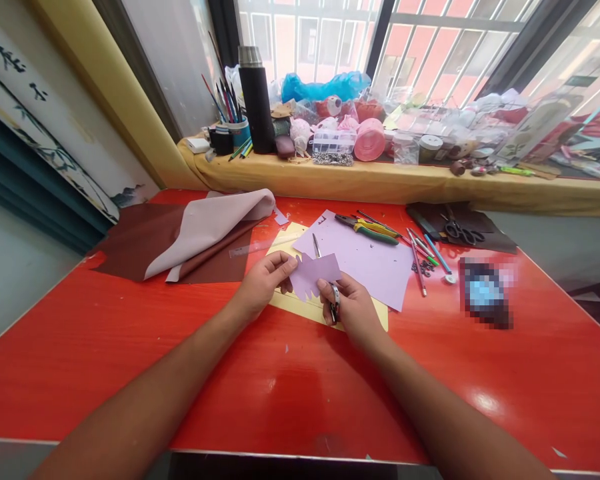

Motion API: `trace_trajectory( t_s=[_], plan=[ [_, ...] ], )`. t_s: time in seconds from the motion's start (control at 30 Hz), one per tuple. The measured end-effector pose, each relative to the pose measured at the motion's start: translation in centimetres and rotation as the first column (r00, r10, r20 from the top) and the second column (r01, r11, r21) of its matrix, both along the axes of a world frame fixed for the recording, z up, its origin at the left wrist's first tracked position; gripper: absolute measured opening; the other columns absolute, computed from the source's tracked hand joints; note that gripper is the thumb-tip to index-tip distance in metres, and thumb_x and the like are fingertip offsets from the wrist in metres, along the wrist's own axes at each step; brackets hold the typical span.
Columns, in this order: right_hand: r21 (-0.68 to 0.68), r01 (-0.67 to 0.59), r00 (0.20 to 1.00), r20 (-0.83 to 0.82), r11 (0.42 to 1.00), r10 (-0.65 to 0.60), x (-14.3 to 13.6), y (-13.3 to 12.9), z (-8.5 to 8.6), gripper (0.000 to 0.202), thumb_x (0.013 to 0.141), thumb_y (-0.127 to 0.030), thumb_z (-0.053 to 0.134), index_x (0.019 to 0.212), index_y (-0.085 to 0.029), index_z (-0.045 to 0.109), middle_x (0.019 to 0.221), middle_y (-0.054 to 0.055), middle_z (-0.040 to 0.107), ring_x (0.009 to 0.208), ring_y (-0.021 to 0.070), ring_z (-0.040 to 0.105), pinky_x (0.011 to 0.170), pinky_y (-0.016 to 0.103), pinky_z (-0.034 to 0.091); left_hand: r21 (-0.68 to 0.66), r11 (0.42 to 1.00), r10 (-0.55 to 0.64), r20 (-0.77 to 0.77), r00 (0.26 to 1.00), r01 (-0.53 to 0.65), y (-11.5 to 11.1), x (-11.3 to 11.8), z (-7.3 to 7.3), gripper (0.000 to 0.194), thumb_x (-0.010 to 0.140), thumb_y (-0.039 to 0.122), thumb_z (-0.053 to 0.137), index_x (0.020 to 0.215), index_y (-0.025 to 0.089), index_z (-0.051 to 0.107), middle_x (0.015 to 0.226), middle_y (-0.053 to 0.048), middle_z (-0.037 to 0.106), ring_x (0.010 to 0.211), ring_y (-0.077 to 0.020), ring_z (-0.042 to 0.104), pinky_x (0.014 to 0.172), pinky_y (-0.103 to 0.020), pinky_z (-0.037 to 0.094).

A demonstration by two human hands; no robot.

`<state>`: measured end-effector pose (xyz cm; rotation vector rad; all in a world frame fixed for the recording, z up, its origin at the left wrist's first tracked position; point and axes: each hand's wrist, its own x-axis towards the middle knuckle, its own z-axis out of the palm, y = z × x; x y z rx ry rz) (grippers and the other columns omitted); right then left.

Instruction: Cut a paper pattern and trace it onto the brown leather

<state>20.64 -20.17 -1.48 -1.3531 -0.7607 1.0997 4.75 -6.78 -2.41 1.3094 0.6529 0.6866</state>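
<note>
Bare forearms [145, 380] are stretched over the worktop [260, 373]. Above a yellow sheet [300, 309], a lilac piece [316, 273] is pinched by the left hand [261, 285], scissors [335, 305] held by the right hand [355, 310]. Its left and lower edges are notched; its upper right corner seems uncut. The blades are partly hidden; a pixelated item [486, 293] cannot be identified.

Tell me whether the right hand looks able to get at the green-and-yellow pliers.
Likely yes: the pliers lie on the purple sheet beyond the right hand, seemingly uncovered, though the scissors in its grip would probably need setting down.
</note>
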Motion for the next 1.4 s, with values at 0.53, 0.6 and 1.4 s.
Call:
trace_trajectory(
  t_s=[0.53, 0.6, 1.4],
  plan=[
    [-0.057, 0.02, 1.0, -0.017, 0.998, -0.021, -0.26, -0.14, 0.46, 0.046, 0.084, -0.063, 0.083, 0.084, -0.024, 0.06, 0.058, -0.007, 0.054, 0.044, 0.0125, 0.049, 0.048, 0.027, 0.032, 0.074, 0.994, -0.072, -0.046, 0.996, 0.076, -0.07, 0.03, 0.53, 0.047, 0.082, 0.063, 0.084, 0.081, 0.02, 0.065, 0.068, 0.002, 0.061, 0.059, -0.012, 0.055, 0.059, -0.026, 0.045],
    [-0.06, 0.017, 1.0, -0.013, 0.998, -0.018, -0.31, -0.16, 0.36, 0.046, 0.084, -0.063, 0.084, 0.083, -0.024, 0.06, 0.059, -0.007, 0.054, 0.044, 0.0124, 0.049, 0.048, 0.026, 0.032, 0.079, 0.994, -0.07, -0.054, 0.996, 0.075, -0.08, 0.01, 0.55, 0.047, 0.082, 0.063, 0.084, 0.082, 0.02, 0.065, 0.069, 0.002, 0.061, 0.059, -0.0124, 0.056, 0.059, -0.026, 0.045],
    [-0.046, 0.002, 1.0, 0.01, 0.999, -0.002, -0.36, -0.29, 0.38, 0.045, 0.088, -0.063, 0.081, 0.085, -0.024, 0.059, 0.061, -0.008, 0.055, 0.046, 0.0117, 0.051, 0.05, 0.026, 0.033, 0.116, 0.993, -0.031, -0.052, 0.998, 0.037, 0.53, -0.31, 0.34, 0.045, 0.086, 0.06, 0.081, 0.084, 0.019, 0.063, 0.071, 0.002, 0.062, 0.063, -0.0118, 0.056, 0.062, -0.026, 0.044]
  ],
)
